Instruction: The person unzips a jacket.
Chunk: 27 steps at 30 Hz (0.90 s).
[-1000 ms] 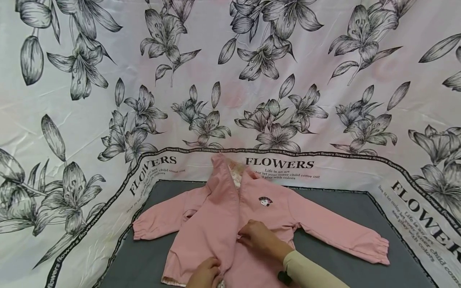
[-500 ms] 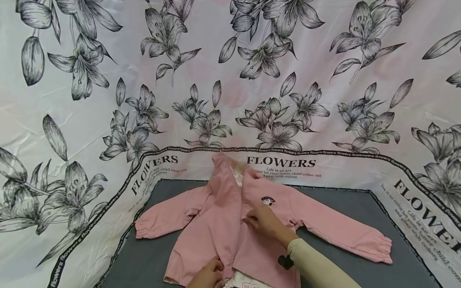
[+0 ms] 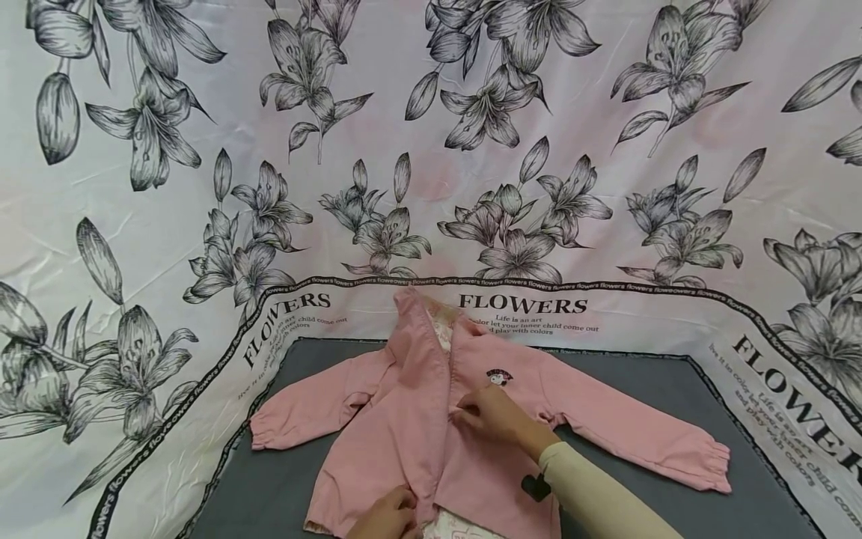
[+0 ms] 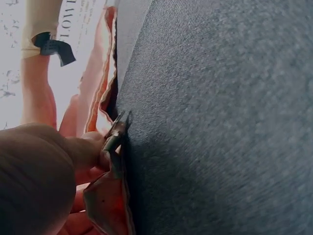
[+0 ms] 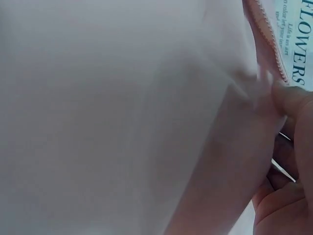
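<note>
A pink jacket (image 3: 397, 419) with long sleeves and a small dark-and-white chest patch (image 3: 498, 377) lies spread out, its collar end away from me. My left hand (image 3: 387, 515) pinches the jacket's front edge near the bottom hem; in the left wrist view, a small metal zipper part (image 4: 119, 128) sticks out beside the fingertips. Higher up, just below the patch, my right hand (image 3: 494, 419) pinches the other front edge. That panel is lifted, and pale printed lining (image 3: 458, 526) shows beneath it. In the right wrist view, zipper teeth (image 5: 271, 39) run above my thumb.
The jacket lies on a dark grey tabletop (image 3: 640, 389). A white flower-printed cloth (image 3: 377, 150) hangs behind and along both sides. A black strap piece (image 3: 536, 487) sits by the right sleeve cuff of the person.
My right hand has moved up and slightly right with the front edge, raising that panel and baring the lining at the hem. The left hand stays nearly in place.
</note>
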{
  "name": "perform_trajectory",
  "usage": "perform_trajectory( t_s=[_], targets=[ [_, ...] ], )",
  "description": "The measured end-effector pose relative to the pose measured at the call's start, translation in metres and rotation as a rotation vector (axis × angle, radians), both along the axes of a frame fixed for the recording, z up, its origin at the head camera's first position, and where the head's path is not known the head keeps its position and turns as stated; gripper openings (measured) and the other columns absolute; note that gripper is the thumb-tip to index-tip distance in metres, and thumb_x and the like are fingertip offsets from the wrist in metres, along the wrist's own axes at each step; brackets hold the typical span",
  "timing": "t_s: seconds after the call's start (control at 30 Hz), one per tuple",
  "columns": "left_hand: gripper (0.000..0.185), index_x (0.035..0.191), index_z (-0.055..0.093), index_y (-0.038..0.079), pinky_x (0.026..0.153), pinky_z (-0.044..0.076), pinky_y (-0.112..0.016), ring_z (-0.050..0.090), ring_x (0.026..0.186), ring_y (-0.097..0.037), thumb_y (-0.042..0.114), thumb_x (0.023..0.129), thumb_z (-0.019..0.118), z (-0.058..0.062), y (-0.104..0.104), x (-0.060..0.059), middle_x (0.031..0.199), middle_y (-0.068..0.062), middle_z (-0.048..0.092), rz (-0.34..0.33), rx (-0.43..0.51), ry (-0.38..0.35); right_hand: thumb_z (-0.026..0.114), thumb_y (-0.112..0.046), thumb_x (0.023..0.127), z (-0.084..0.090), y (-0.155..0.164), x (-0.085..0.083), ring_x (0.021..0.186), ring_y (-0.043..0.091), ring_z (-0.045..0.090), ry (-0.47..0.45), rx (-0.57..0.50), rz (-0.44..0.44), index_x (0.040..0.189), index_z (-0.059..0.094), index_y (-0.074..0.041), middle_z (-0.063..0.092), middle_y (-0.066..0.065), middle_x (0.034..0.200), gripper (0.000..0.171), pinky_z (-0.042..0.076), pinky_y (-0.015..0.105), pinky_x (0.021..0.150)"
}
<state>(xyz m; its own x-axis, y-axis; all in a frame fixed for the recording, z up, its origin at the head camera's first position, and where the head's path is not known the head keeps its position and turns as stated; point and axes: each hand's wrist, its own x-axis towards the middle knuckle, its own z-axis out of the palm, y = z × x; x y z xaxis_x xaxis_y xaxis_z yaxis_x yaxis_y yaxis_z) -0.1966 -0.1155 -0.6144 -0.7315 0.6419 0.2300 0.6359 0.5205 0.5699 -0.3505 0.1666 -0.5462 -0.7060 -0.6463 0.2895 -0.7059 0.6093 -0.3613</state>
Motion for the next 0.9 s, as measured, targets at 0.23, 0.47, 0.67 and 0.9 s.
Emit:
perform_trajectory(
  t_s=[0.23,0.47,0.67,0.9],
  targets=[
    [0.025,0.083,0.076,0.015,0.076,0.054,-0.022,0.057,0.084,0.000,0.026,0.105,0.073,0.018,0.000,-0.006,0.095,0.004,0.066,0.014,-0.192,-0.052,0.073,-0.019,0.105,0.008,0.002,-0.005,0.077,0.001,0.068,-0.031,-0.034,-0.011,0.097,0.086,-0.020,0.079,-0.014,0.086,0.016,0.058,0.031,0.078],
    [0.016,0.089,0.080,0.016,0.072,0.055,-0.023,0.058,0.075,0.003,0.024,0.102,0.076,0.053,-0.007,-0.031,0.081,0.013,0.066,0.020,-0.150,-0.094,0.072,-0.018,0.106,0.019,0.004,-0.016,0.059,0.000,0.043,-0.026,-0.017,-0.046,0.078,0.073,-0.018,0.048,-0.016,0.064,0.028,0.044,0.026,0.062],
    [0.012,0.094,0.080,0.012,0.076,0.060,-0.033,0.069,0.082,-0.010,0.019,0.102,0.076,0.084,-0.015,-0.076,0.088,0.003,0.074,0.128,-0.146,0.043,0.073,-0.016,0.105,0.033,0.007,-0.030,0.077,0.004,0.067,0.029,0.006,-0.046,0.091,0.083,-0.015,0.075,-0.012,0.081,0.017,0.061,0.035,0.079],
    [0.012,0.107,0.079,0.004,0.084,0.062,-0.048,0.075,0.095,-0.027,0.013,0.103,0.072,0.110,-0.025,-0.131,0.102,-0.010,0.077,0.300,-0.185,0.157,0.071,-0.015,0.104,0.051,0.010,-0.046,0.081,0.012,0.071,0.088,0.056,-0.041,0.093,0.081,-0.013,0.078,-0.005,0.088,0.015,0.061,0.039,0.083]
  ],
)
